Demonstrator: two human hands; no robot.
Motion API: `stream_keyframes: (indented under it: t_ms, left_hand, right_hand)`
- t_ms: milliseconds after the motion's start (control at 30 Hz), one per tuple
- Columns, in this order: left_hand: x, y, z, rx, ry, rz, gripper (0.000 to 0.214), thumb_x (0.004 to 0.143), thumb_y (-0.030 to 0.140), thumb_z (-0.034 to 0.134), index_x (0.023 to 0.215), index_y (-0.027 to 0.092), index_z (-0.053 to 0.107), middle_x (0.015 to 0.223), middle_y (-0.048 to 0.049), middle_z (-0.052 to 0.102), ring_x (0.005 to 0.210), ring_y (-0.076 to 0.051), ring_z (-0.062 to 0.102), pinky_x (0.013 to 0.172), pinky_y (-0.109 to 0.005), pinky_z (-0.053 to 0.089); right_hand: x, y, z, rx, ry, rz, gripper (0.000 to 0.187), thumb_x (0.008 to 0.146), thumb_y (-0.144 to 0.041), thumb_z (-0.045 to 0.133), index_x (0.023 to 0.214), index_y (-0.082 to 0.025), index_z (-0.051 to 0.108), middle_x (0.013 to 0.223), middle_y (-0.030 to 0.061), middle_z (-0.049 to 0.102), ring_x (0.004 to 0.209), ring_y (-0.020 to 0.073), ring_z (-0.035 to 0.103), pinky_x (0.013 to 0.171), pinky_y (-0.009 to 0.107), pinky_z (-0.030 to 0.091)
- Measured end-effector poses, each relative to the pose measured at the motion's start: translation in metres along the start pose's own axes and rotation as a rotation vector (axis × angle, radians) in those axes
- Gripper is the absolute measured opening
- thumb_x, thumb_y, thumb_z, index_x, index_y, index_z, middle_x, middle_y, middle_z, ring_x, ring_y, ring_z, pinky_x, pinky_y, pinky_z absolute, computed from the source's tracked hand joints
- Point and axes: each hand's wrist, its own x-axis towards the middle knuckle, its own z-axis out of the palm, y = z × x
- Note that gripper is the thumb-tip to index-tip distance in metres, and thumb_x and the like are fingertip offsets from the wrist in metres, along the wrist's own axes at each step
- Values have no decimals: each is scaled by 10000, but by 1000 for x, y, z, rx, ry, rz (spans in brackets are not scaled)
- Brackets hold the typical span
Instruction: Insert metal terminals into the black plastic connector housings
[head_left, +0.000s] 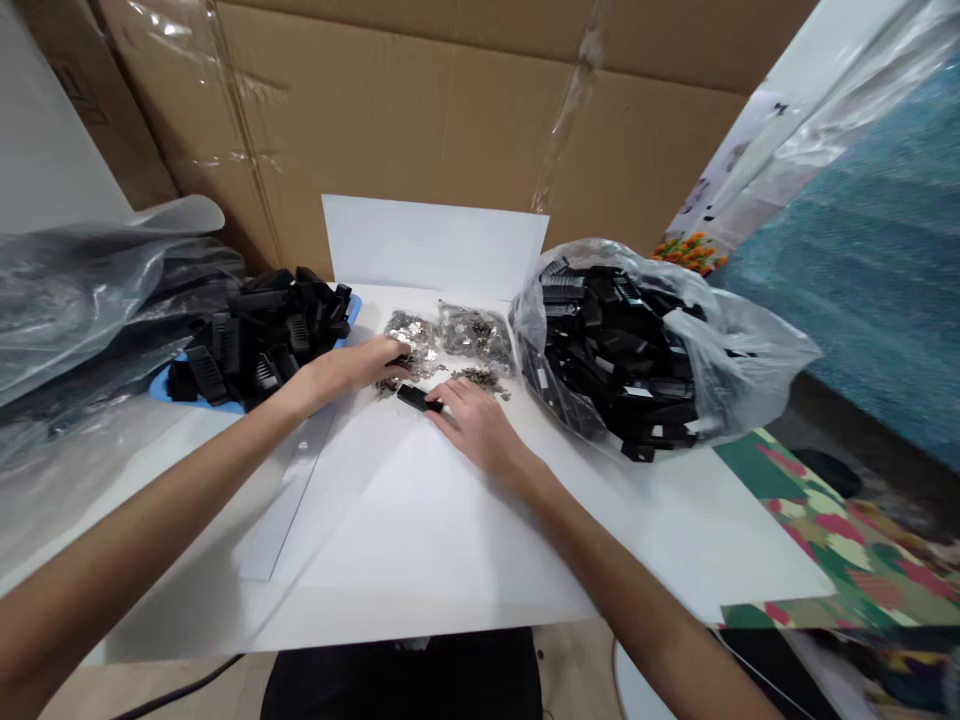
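The right hand (476,425) lies low on the white worktop (420,520), fingers nearly straight, its grip closed with thumb and forefinger on one end of a small black rectangular plastic piece (416,398); the piece sticks out to the left of that grip and lies flat on the worktop, probably so that it stays steady and level. Just beyond it, the left hand (360,365) curls its fingers down into the heap of small silvery metal bits (465,335); whether this grip pinches a bit I cannot tell, since the fingertips are hidden among them. The heap lies directly ahead of both grips, close enough to be reached without shifting the arms. To the right of the right grip slumps a clear plastic bag of black plastic parts (637,350), mouth open toward the hands, and to the left of the left grip a pile of black ribbed plastic parts (262,335) rests on a blue tray (169,390), which apparently keeps the two lots apart. A brown cardboard box (420,110) stands behind
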Motion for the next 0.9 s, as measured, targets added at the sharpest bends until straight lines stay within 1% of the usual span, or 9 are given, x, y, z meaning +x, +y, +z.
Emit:
stream_keyframes:
  t_ms: [67,167,300,433,567,667,767,833,900]
  left_hand:
    - [-8,4,5,45,-40,24,183,1011,318,664,1095,173,739,1006,-82,762,872,-212,703,790,-278,498]
    - [-10,12,7,117,-57,57,215,1049,283,617,1221,189,704,1154,-100,745,993,-233,712,839,-289,482]
    - [-8,21,2,186,-49,98,200,1076,316,592,1160,199,731,1148,-99,739,996,-237,720,817,-289,473]
    - [-10,26,1,204,-13,108,265,1078,401,601,1111,196,765,1117,-105,744,1012,-251,717,842,-308,488]
    - [-14,27,9,163,58,107,299,1094,405,564,1157,206,779,1116,-107,714,1118,-277,675,937,-353,503]
    - [-15,27,21,97,124,91,338,1114,360,501,1083,188,790,1111,-117,666,1098,-265,655,950,-363,519]
    - [-13,26,33,15,211,37,390,1128,348,437,1068,166,776,1104,-120,637,978,-234,665,889,-357,545]
    - [-10,26,38,-45,266,4,357,1120,342,456,1091,172,767,1089,-107,654,910,-209,674,850,-338,552]
    - [-7,26,40,-100,310,-19,288,1096,345,522,1066,191,764,1042,-86,698,880,-201,682,825,-318,550]
  right_hand:
    - [-4,4,-9,34,-16,-16,104,1003,-157,643,1087,-216,664,1097,95,741,1060,269,679,915,385,547]
    - [-9,8,-25,144,-89,7,215,950,-154,701,1137,-226,627,1077,58,721,945,224,674,841,339,530]
    - [-12,9,-43,272,-228,102,264,921,-197,732,1156,-240,620,960,11,678,876,198,639,795,319,503]
    - [-13,12,-54,331,-298,141,242,898,-193,729,1113,-253,633,934,-6,671,876,187,634,808,314,498]
    - [-15,13,-60,348,-327,144,213,889,-209,732,1074,-252,635,915,-8,666,848,179,625,786,305,492]
    - [-14,12,-59,417,-364,151,178,892,-303,781,993,-235,651,904,-4,677,839,175,632,781,300,490]
    - [-12,11,-50,465,-319,187,265,952,-455,739,862,-220,655,804,-6,668,757,164,605,712,288,459]
    - [-10,11,-43,433,-244,215,298,995,-479,680,856,-217,657,777,-5,668,714,158,578,673,284,427]
    - [-8,11,-37,393,-189,217,265,1007,-455,663,895,-215,669,818,7,698,726,161,590,680,286,426]
